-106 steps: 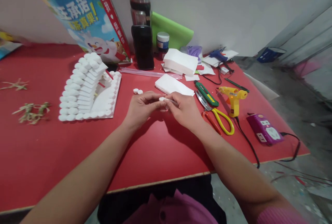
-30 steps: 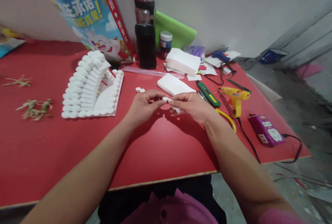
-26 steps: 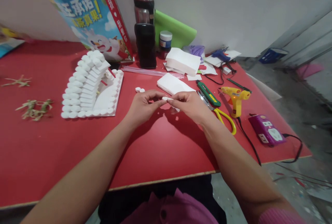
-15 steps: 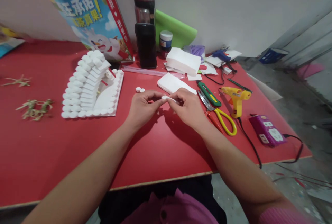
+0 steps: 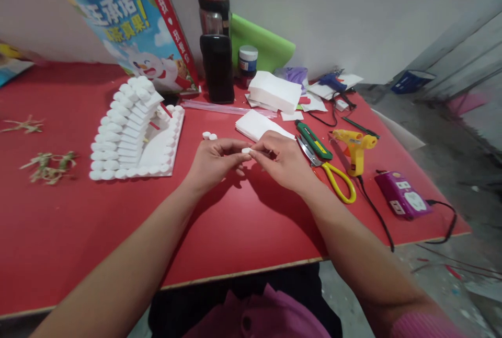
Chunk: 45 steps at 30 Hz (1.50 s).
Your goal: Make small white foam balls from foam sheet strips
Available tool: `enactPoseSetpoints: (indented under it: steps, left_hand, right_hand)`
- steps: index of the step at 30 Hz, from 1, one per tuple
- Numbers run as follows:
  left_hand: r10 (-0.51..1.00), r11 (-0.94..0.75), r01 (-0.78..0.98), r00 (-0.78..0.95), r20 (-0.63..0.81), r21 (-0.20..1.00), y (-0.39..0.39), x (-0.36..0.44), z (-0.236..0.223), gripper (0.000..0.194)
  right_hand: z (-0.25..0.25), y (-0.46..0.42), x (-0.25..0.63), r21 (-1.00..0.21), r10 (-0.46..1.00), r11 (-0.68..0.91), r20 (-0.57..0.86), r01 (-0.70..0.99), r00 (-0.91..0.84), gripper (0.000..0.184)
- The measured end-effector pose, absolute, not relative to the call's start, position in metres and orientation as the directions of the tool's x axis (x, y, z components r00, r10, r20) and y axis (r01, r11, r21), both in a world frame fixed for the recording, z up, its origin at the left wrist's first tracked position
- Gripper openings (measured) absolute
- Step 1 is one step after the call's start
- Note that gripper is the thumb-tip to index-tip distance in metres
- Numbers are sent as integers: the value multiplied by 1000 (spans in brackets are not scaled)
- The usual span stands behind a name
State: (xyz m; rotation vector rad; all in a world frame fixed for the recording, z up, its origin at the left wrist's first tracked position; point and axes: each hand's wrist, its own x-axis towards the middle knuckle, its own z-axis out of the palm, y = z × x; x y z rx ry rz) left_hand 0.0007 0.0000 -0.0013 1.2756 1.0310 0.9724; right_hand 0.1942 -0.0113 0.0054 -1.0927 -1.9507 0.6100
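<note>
Between both hands is a small white piece (image 5: 246,150) with a rounded end, pinched at the fingertips; fingers hide part of it. My left hand (image 5: 213,163) closes thumb and forefinger on its left side. From the right, my right hand (image 5: 280,158) pinches it the same way, the fingers curled. Two little white rounded pieces (image 5: 209,136) lie on the table just behind my left hand. Directly behind my right hand sits a stack of white sheets (image 5: 261,125). Left of my hands stands a white model (image 5: 135,131) with stepped strips and rows of rounded white pieces.
Scissors (image 5: 339,181), a green utility knife (image 5: 314,139), a yellow glue gun (image 5: 355,147) and a purple power socket (image 5: 403,194) stand at right on the red table (image 5: 243,233). A black phone (image 5: 217,69) and a printed box (image 5: 137,30) are behind. Tied straw pieces (image 5: 49,165) lie left.
The white piece has turned slightly between my fingertips, and less of it shows. The whole view has shifted a little; both hands keep their pinch.
</note>
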Motion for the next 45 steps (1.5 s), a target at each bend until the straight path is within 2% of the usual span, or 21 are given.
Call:
enactPoseSetpoints:
  steps: [6, 8, 14, 21, 23, 24, 26, 27, 29, 30, 32, 34, 38, 42, 45]
  left_hand:
    - [977, -108, -17, 185, 109, 994, -3, 7, -9, 17]
    - [979, -144, -24, 144, 146, 989, -5, 9, -11, 16]
    - [989, -124, -9, 79, 124, 992, -8, 12, -12, 19]
    - [976, -181, 1, 123, 180, 983, -1, 8, -12, 15]
    - [976, -172, 3, 137, 170, 985, 2, 5, -10, 14]
    - [975, -168, 11, 150, 165, 986, 3, 3, -9, 15]
    - [971, -160, 12, 180, 155, 987, 5, -1, -7, 16]
    - [967, -159, 12, 203, 153, 987, 6, -3, -6, 17]
    - [955, -185, 18, 238, 176, 983, 8, -5, -6, 17]
    - [948, -210, 27, 248, 197, 977, 9, -5, -7, 16]
    - [933, -276, 49, 251, 256, 960, 10, -6, -9, 13]
    - [916, -334, 59, 257, 309, 941, 12, -6, -10, 12]
    - [887, -391, 42, 282, 365, 919, 13, -6, -11, 13]
    - [884, -397, 38, 284, 371, 917, 14, -6, -10, 12]
    - [893, -382, 46, 277, 356, 923, 14, -6, -10, 13]
  right_hand:
    - [6, -13, 192, -763, 885, 465, 393, 450, -248, 16]
    - [7, -14, 192, -754, 870, 493, 417, 433, -265, 15]
    - [6, -12, 196, -645, 786, 617, 474, 451, -398, 17]
    - [4, -12, 195, -670, 810, 585, 455, 457, -369, 18]
    - [6, -11, 194, -762, 868, 492, 390, 421, -309, 18]
    - [6, -11, 194, -838, 912, 397, 313, 375, -265, 20]
    - [8, -8, 195, -970, 981, 115, 78, 212, -176, 33]
    - [8, -6, 196, -993, 985, -42, -60, 108, -161, 43]
    - [9, -3, 197, -947, 927, -315, -293, -65, -235, 59]
    - [9, -2, 198, -903, 876, -416, -365, -110, -317, 63]
    - [10, -1, 198, -828, 770, -541, -417, -148, -483, 62]
    - [12, -2, 199, -798, 729, -575, -400, -180, -556, 52]
    - [14, -3, 201, -777, 759, -570, -374, -268, -533, 26]
    - [13, -3, 203, -767, 768, -570, -370, -295, -522, 22]
    - [12, -4, 204, -795, 784, -533, -337, -288, -521, 25]
